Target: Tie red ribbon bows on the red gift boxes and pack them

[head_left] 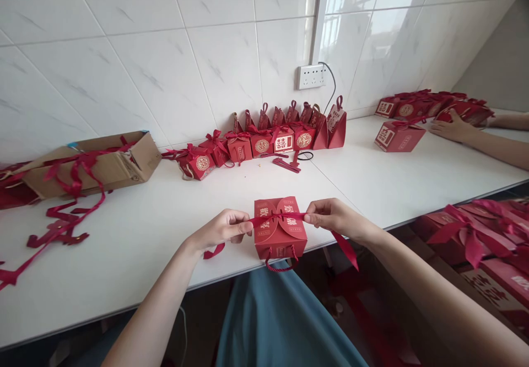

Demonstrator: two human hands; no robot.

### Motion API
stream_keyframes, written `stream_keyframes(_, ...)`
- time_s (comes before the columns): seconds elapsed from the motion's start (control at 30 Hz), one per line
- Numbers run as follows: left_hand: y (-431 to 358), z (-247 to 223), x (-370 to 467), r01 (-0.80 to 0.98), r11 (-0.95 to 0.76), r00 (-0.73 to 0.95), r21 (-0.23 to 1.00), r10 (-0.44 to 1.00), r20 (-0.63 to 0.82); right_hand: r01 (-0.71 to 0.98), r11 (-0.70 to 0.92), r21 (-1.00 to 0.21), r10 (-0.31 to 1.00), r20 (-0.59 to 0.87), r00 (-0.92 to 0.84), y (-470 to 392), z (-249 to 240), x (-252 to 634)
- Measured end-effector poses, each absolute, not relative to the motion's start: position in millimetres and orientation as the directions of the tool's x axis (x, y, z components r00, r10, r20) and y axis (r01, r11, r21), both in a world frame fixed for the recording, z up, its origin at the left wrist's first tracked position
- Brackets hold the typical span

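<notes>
A red gift box with gold lettering and curved top flaps sits at the front edge of the white table, its rope handle hanging over the near side. Across its top runs a red ribbon, crossing at the middle of the flaps. My left hand pinches the ribbon just left of the box, a loose tail dangling below. On the other side, my right hand pinches the ribbon's right part, its tail hanging past the table edge. Between both hands the ribbon is stretched nearly straight.
Several finished-looking red boxes line the wall. An open cardboard box with trailing ribbons stands left. Another person's hand touches boxes at far right, near a single red box. Ribboned boxes are piled below, right.
</notes>
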State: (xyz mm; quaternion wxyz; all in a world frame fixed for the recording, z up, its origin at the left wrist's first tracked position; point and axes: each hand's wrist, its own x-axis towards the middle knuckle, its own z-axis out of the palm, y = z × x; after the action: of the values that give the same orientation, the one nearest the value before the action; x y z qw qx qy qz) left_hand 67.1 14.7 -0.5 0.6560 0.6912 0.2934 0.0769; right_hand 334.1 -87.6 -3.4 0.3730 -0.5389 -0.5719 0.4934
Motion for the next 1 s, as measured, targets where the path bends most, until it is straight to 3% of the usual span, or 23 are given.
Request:
stream_keyframes(0.3, 15.1, -21.4, 68.3, 0.191, 0.060, 0.779, 0.980, 0.599, -0.189, 0.231, -0.045, -0.972, 0.964, -0.103, -0.247, -86.6, -2.6, 345.7)
stream_keyframes(0.57, 2.2, 3.3, 69.1, 0.170, -0.050, 0.767, 0.984, 0.634, -0.100, 0.092, 0.074, -0.993, 0.971, 0.051, -0.233, -86.5, 31.6, 327.2)
stream_keyframes(0.8, -10.8, 26.2, 70.8, 0.374, -0.096, 0.659, 0.922, 0.727, -0.192, 0.076, 0.153, -0.985, 0.982, 0.144, -0.120, -72.8, 28.2, 295.0)
stream_keyframes(1.0, -19.1, 44.6, 64.4, 0.460, -0.370, 0.742, 0.807, 0.659, -0.121, 0.152, 0.205, -0.967, 0.978, 0.198, -0.059, -71.2, 16.0, 291.6)
